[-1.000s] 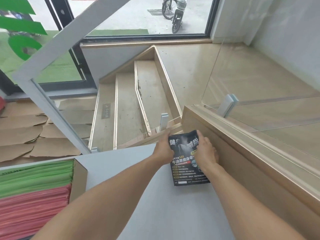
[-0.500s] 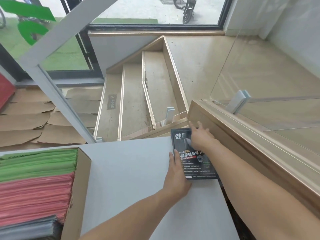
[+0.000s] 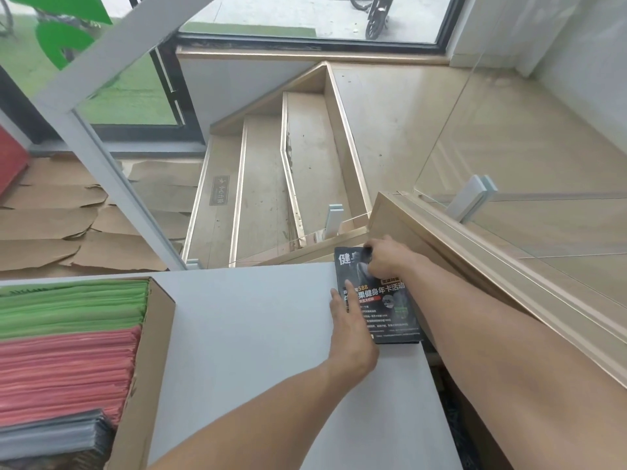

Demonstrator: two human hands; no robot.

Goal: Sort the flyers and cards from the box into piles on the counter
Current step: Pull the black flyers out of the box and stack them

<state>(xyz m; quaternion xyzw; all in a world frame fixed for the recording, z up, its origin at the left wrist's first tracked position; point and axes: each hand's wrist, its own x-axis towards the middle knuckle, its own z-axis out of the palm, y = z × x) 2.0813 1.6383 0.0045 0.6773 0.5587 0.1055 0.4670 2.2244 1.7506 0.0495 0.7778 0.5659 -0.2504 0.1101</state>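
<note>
A pile of black flyers (image 3: pixel 390 300) with white and orange print lies at the far right corner of the grey counter (image 3: pixel 251 334). My left hand (image 3: pixel 351 327) lies flat with straight fingers against the pile's left edge. My right hand (image 3: pixel 383 259) sits on the pile's far end, its fingers curled over that edge. A cardboard box (image 3: pixel 149 354) at the left holds upright stacks of green flyers (image 3: pixel 71 307), red flyers (image 3: pixel 64 371) and grey ones (image 3: pixel 51 435).
A wooden ledge (image 3: pixel 475 266) with a glass panel runs along the counter's right side, close to the pile. Beyond the counter's far edge, stairs (image 3: pixel 271 184) drop away. Brown paper (image 3: pixel 51 215) covers the floor at the left.
The pile went from held up in both hands to lying flat on the counter. My left hand moved to its left edge, and my right hand's fingers curled at its far end.
</note>
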